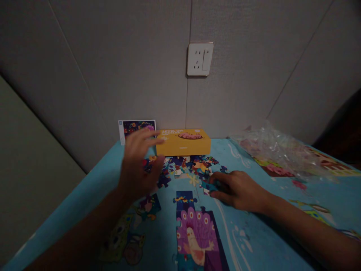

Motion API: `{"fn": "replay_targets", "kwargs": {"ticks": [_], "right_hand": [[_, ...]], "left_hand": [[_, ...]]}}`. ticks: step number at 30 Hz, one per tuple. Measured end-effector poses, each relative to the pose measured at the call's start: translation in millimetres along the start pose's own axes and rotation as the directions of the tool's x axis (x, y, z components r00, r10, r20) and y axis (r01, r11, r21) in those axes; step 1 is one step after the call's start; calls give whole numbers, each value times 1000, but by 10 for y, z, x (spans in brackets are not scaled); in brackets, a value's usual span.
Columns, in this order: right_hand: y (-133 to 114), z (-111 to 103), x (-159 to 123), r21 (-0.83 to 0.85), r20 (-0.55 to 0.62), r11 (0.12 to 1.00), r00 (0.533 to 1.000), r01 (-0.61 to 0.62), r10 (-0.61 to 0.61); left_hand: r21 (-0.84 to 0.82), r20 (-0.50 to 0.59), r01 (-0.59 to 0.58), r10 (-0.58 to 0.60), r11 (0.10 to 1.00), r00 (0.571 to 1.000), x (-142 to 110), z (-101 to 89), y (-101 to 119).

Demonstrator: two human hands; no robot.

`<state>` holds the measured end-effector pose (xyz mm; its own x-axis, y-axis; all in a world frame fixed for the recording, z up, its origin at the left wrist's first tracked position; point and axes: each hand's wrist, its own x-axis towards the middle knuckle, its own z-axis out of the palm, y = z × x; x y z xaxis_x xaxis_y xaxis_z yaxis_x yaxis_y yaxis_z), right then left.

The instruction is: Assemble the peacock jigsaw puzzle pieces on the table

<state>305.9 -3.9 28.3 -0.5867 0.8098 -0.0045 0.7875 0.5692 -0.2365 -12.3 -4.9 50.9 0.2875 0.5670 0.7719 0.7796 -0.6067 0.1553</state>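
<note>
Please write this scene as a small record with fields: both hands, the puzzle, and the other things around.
left hand: left hand, raised, open, blurred, partly covering the picture card
right hand: right hand, low, at a teal puzzle piece; grip or touch unclear
joined puzzle: joined section, nearest the viewer, showing a purple figure
loose pieces: loose pieces, clustered before the yellow box
right side: clear plastic bag
wall: white socket plate

A seamed grey wall [126, 67] with a white socket [197, 62] (a switch [207, 59] beside it) rises behind the blue-topped table [98, 180]; a plain panel [34, 180] stands at left, and light is dim.
</note>
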Motion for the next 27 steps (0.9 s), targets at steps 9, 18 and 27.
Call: {"fn": "replay_targets", "kwargs": {"ticks": [9, 18, 27], "right_hand": [[34, -56, 0, 32, -46, 999, 999, 10, -8], [242, 110, 130, 25, -321, 999, 946, -36, 42], [154, 43, 121, 458, -437, 885, 845, -85, 307]], "left_hand": [[-115, 560, -129, 172, 985, 810, -425, 362, -34], [112, 414, 24, -69, 993, 908, -377, 415, -209], [-26, 429, -98, 99, 995, 898, -341, 354, 0]]}}
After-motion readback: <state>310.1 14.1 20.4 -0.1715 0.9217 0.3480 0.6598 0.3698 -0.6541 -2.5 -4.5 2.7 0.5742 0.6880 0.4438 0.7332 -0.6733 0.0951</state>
